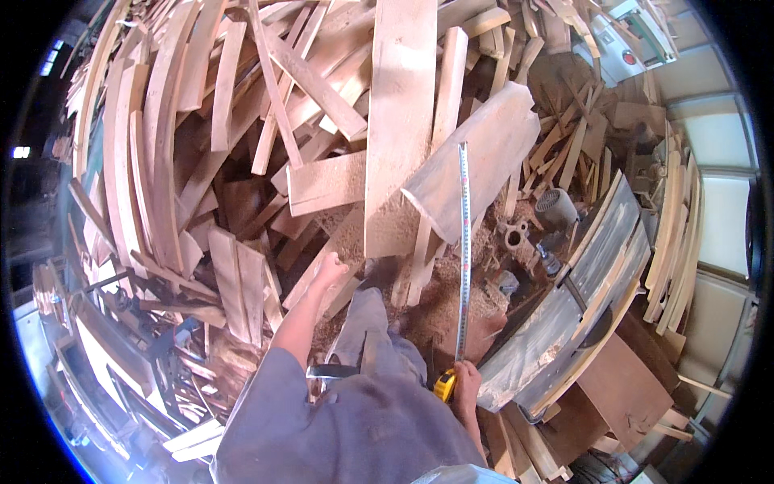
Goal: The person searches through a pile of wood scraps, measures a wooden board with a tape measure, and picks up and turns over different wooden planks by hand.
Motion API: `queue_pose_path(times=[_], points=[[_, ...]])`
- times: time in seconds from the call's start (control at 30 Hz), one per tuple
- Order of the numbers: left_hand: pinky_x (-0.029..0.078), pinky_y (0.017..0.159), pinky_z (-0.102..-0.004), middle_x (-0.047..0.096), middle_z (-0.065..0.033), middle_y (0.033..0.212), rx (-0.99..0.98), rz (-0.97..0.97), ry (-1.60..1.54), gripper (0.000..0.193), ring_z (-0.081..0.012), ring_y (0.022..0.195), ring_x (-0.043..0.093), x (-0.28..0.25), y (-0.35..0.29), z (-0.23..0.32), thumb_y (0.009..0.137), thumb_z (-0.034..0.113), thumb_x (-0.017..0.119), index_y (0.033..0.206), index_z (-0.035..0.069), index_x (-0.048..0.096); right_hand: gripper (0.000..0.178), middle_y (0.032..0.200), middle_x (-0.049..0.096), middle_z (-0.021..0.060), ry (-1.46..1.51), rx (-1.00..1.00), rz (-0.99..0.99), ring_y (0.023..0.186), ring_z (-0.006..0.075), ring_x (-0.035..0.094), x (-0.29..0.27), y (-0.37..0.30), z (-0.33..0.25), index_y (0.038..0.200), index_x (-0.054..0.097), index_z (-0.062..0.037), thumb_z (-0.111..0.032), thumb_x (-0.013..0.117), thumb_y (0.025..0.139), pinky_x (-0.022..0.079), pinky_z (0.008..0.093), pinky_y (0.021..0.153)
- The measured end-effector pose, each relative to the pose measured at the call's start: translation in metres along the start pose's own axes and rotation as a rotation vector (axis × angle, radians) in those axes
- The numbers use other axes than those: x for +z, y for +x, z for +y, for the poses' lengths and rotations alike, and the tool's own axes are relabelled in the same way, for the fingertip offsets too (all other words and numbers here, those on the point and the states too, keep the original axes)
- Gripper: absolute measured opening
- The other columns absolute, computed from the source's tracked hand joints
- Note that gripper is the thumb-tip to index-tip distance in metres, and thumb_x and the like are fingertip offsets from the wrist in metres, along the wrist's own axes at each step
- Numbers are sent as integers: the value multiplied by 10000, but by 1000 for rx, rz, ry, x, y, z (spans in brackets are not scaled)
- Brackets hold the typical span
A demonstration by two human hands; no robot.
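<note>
My right hand (466,384) is wrapped round the yellow case of a tape measure (443,386), low and right of the middle. From it the extended tape blade (463,266) runs straight away from me, its far end lying across a greyish, rough-ended board (482,157). Left of the body, my left hand (327,271) is raised with its fingers curled in, and nothing shows in them. It is nearest to a sawdust-covered plank (310,278) and the lower end of a long, wide, pale plank (401,121).
Loose boards (161,145) are heaped across the far and left side. To the right, a long grey wooden bench top (556,323) slants past a motor (556,208). Long strips (677,234) lean by the wall panels (723,210). Sawdust (439,319) covers the ground near my legs.
</note>
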State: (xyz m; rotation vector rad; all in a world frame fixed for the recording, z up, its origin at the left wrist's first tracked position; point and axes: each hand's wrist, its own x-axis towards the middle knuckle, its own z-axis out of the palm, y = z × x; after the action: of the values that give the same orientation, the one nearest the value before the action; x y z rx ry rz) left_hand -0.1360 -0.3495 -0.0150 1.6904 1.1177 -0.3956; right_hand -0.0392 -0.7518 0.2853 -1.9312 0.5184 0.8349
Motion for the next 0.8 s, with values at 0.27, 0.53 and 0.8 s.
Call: queue_pose_path(times=[0.27,0.53,0.8], points=[[521,822,-371,691,-141,995,-65,-122,-253,549,-241,946,664,31,41,71,639,219,826,1087,-24,624,210,704,550,0,4,177,82,653,84,502,12,-11,-12,766,602,-36,-178,584,919,400,260,588],[491,967,-397,634,-263,1222,-118,49,-142,741,-316,1137,629,73,142,-8,700,277,859,1241,-110,532,206,714,579,19,-98,348,72,621,100,526,20,-11,18,811,615,-24,-178,558,935,420,273,578],[517,872,-354,696,-153,1138,-166,-142,-333,608,-224,981,662,122,191,9,778,146,828,1291,-52,570,209,730,587,14,57,497,172,672,86,519,25,-8,78,835,662,11,-156,593,940,403,257,598]])
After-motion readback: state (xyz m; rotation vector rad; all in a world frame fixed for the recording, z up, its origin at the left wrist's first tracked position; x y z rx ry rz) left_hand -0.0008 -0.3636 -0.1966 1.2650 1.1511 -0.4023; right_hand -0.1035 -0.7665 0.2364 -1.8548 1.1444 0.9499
